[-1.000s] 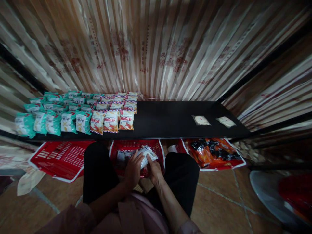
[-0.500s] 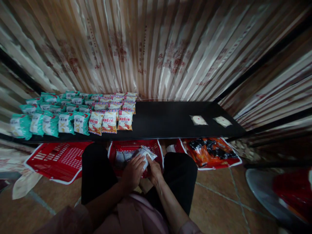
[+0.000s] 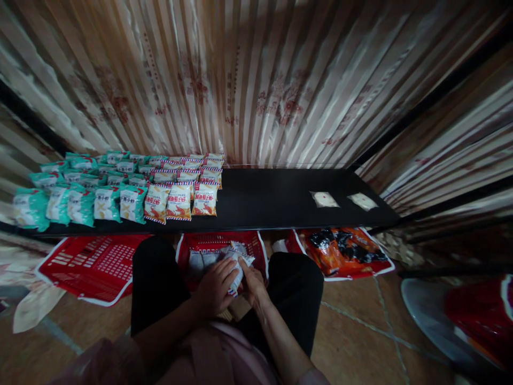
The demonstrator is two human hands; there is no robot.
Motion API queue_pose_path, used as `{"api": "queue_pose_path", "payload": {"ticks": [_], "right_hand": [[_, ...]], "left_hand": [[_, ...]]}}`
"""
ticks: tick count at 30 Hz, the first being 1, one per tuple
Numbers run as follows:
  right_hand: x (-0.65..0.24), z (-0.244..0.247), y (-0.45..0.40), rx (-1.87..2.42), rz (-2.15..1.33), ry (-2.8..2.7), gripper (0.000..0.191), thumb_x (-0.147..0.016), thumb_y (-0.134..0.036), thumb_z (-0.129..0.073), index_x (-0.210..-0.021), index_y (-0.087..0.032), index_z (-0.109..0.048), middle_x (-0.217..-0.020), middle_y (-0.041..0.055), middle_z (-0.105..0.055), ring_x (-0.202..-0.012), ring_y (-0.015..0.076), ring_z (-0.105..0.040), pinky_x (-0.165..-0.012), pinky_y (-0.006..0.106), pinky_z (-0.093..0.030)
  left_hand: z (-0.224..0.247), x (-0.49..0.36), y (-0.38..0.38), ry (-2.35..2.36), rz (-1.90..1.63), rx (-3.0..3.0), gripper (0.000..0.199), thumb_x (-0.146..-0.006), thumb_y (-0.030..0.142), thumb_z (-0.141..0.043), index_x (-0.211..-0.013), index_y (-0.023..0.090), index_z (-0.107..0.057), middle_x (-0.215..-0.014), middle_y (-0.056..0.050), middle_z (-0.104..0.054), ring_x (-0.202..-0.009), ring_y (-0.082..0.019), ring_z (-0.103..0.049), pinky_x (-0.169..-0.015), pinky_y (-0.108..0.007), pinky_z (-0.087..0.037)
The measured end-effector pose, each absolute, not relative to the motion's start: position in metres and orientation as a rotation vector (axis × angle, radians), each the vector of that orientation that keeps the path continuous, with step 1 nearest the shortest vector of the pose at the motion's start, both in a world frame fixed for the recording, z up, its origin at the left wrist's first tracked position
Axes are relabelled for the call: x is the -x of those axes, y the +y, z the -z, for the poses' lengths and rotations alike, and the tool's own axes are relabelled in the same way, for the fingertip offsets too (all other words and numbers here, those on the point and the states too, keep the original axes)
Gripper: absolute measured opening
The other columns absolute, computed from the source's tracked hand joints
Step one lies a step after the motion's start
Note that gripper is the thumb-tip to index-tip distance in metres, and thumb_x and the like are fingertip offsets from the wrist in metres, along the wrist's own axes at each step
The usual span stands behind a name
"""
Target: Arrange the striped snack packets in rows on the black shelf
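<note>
Between my knees, over the middle red basket [image 3: 261,248], I hold a silvery-white snack bag [image 3: 237,274] with striped edges. My left hand [image 3: 217,284] lies over its left side, fingers pressed on it. From the right, my right hand [image 3: 253,282] grips the other side, thumb on top. More pale bags [image 3: 197,262] lie inside the basket behind my hands. Part of the held bag is hidden under my fingers.
On the black shelf [image 3: 260,198], teal snack bags [image 3: 107,204] and orange-white ones [image 3: 179,201] stand in rows at left; two flat white packets [image 3: 325,199] lie at right. Below are a red basket [image 3: 96,262] at left and another with orange-black packages [image 3: 344,251] at right.
The held bag has turned more upright and come slightly closer to me, its striped lower edge now showing between my hands. Both hands remain on it.
</note>
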State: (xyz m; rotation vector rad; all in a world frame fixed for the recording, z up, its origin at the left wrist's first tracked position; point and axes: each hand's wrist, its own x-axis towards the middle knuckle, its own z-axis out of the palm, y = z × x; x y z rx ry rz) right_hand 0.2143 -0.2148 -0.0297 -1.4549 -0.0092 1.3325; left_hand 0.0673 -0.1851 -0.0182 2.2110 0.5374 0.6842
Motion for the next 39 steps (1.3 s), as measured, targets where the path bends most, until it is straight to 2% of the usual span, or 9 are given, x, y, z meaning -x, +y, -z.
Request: {"api": "queue_pose_path", "payload": {"ticks": [7, 11, 15, 18, 20, 23, 26, 35, 39], "right_hand": [[-0.213, 0.027, -0.216, 1.525, -1.336, -0.099, 0.041, -0.057, -0.054, -0.074, -0.068, -0.015, -0.065, -0.057, 0.0038, -0.065, -0.047, 0.0157, -0.057, -0.043, 0.025, -0.042], [-0.211, 0.025, -0.215, 1.554, -1.305, -0.157, 0.048, -0.06, -0.059, -0.068, -0.081, -0.016, -0.065, -0.067, 0.0047, -0.068, -0.052, 0.0163, -0.06, -0.045, 0.025, -0.044], [-0.212, 0.03, -0.215, 1.766, -1.087, -0.34, 0.061, -0.068, -0.062, -0.059, -0.108, -0.016, -0.06, -0.095, 0.0105, -0.07, -0.085, 0.0253, -0.066, -0.069, 0.034, -0.052], [-0.216, 0.033, -0.217, 1.945, -0.699, -0.633, 0.072, -0.072, -0.059, -0.055, -0.127, -0.012, -0.048, -0.122, 0.0168, -0.059, -0.115, 0.0304, -0.053, -0.095, 0.043, -0.042], [-0.219, 0.033, -0.218, 1.932, -0.478, -0.857, 0.068, -0.078, -0.056, -0.05, -0.13, -0.012, -0.045, -0.131, 0.0174, -0.051, -0.123, 0.0297, -0.045, -0.103, 0.047, -0.034], [-0.223, 0.027, -0.219, 1.801, -0.448, -1.185, 0.048, -0.087, -0.049, -0.039, -0.115, -0.015, -0.059, -0.121, 0.0137, -0.059, -0.118, 0.0255, -0.049, -0.103, 0.045, -0.035], [-0.227, 0.019, -0.221, 1.696, -0.62, -1.361, 0.045, -0.092, -0.044, -0.03, -0.103, -0.02, -0.067, -0.106, 0.0098, -0.067, -0.105, 0.0217, -0.058, -0.097, 0.04, -0.042], [-0.233, 0.021, -0.231, 1.576, -0.829, -1.523, 0.051, -0.088, -0.049, -0.04, -0.129, -0.022, -0.051, -0.125, 0.0089, -0.059, -0.115, 0.0241, -0.054, -0.1, 0.041, -0.041], [-0.228, 0.026, -0.232, 1.668, -0.81, -1.492, 0.051, -0.083, -0.047, -0.05, -0.126, -0.019, -0.053, -0.117, 0.0101, -0.064, -0.107, 0.0259, -0.059, -0.093, 0.039, -0.046]], "left_hand": [[0.031, -0.064, -0.18, 0.57, -0.608, -2.313, 0.049, -0.078, 0.015, -0.051, -0.127, 0.02, -0.05, -0.135, -0.013, -0.047, -0.13, -0.03, -0.037, -0.108, -0.05, -0.028], [0.033, -0.064, -0.175, 0.538, -0.691, -2.548, 0.044, -0.084, 0.013, -0.041, -0.128, 0.015, -0.046, -0.13, -0.014, -0.051, -0.126, -0.026, -0.042, -0.102, -0.049, -0.038], [0.027, -0.065, -0.17, 0.507, -0.661, -2.724, 0.041, -0.088, 0.014, -0.034, -0.127, 0.012, -0.044, -0.125, -0.015, -0.055, -0.122, -0.024, -0.046, -0.098, -0.045, -0.044], [0.022, -0.067, -0.167, 0.48, -0.651, -2.722, 0.04, -0.088, 0.015, -0.034, -0.126, 0.011, -0.045, -0.124, -0.015, -0.056, -0.12, -0.023, -0.048, -0.097, -0.044, -0.044], [0.018, -0.068, -0.166, 0.478, -0.619, -2.682, 0.039, -0.088, 0.016, -0.034, -0.125, 0.011, -0.046, -0.123, -0.015, -0.057, -0.118, -0.023, -0.05, -0.098, -0.043, -0.043], [0.009, -0.071, -0.163, 0.483, -0.494, -2.61, 0.038, -0.087, 0.02, -0.041, -0.124, 0.012, -0.049, -0.123, -0.014, -0.058, -0.115, -0.023, -0.052, -0.099, -0.041, -0.042], [0.0, -0.075, -0.157, 0.494, -0.376, -2.557, 0.038, -0.087, 0.025, -0.047, -0.123, 0.013, -0.05, -0.122, -0.014, -0.059, -0.113, -0.023, -0.054, -0.098, -0.038, -0.043], [-0.025, -0.076, -0.134, 0.622, -0.132, -2.323, 0.035, -0.087, 0.03, -0.045, -0.116, 0.013, -0.056, -0.116, -0.013, -0.062, -0.108, -0.024, -0.057, -0.094, -0.034, -0.042], [-0.033, -0.079, -0.123, 0.659, -0.082, -2.195, 0.036, -0.083, 0.033, -0.05, -0.113, 0.015, -0.058, -0.107, -0.009, -0.066, -0.097, -0.022, -0.061, -0.085, -0.028, -0.043]]}}
